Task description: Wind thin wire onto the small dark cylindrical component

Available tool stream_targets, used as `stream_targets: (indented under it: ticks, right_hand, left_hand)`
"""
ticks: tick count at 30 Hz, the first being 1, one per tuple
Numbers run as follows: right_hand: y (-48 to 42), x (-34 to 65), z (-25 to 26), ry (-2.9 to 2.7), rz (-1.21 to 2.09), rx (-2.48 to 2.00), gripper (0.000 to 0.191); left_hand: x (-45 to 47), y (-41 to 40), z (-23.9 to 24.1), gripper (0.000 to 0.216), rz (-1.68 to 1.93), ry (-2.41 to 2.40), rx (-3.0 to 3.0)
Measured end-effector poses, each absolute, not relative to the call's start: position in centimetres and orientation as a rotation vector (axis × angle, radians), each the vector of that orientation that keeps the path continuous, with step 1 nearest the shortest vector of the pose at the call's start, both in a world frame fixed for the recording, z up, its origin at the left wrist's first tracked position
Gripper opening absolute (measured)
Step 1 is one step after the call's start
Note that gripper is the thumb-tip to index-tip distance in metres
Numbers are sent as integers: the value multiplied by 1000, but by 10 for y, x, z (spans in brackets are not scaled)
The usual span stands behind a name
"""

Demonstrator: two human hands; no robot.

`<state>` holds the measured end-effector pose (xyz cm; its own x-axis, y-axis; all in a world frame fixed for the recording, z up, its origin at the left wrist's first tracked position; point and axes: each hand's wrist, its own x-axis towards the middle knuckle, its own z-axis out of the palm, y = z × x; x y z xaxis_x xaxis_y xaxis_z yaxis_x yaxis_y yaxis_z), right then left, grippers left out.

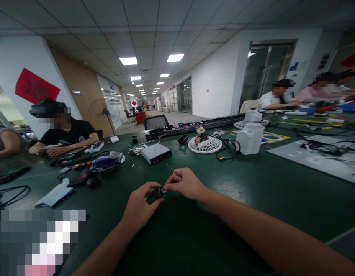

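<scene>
My left hand (141, 205) is closed round a small dark cylindrical part (159, 192) with a pale metal end. My right hand (185, 183) pinches a thin metal rod (170, 168) that sticks up and to the left from its fingers. The tips of both hands meet at the part, just above the green table (252, 191). I cannot tell whether the rod is joined to the part.
A grey box-shaped drive (156, 153) lies beyond my hands. A white fan grille with a motor (205, 143) and a white fan body (251, 136) stand further right. Tools and cables (91, 163) lie at the left. Other people sit at the left and at the far right.
</scene>
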<state>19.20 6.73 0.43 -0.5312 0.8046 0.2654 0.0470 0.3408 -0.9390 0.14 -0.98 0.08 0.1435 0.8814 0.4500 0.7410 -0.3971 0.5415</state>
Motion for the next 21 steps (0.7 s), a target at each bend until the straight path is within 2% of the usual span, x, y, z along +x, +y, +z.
stream_targets:
  ticks: [4,9,11,15,21]
  right_hand:
    - [59,189,4,-1941,1153,-722,39]
    - [57,191,8,-2117,820,-748,44]
    - [59,193,9,-2146,855,-765,46]
    - [64,196,7,-2150,1154,-783,47]
    - [66,198,3,-2176,1126,-738,45]
  left_hand:
    - [2,-11,-3,33,1144,1539,2251]
    - [2,-11,-6,30,1166,1466,2258]
    - [2,-12,-7,29,1164,1437,2279]
    - [2,-13,-8,29,1109,1375,2326]
    - [3,-14,-5,24,1096,1354,2337]
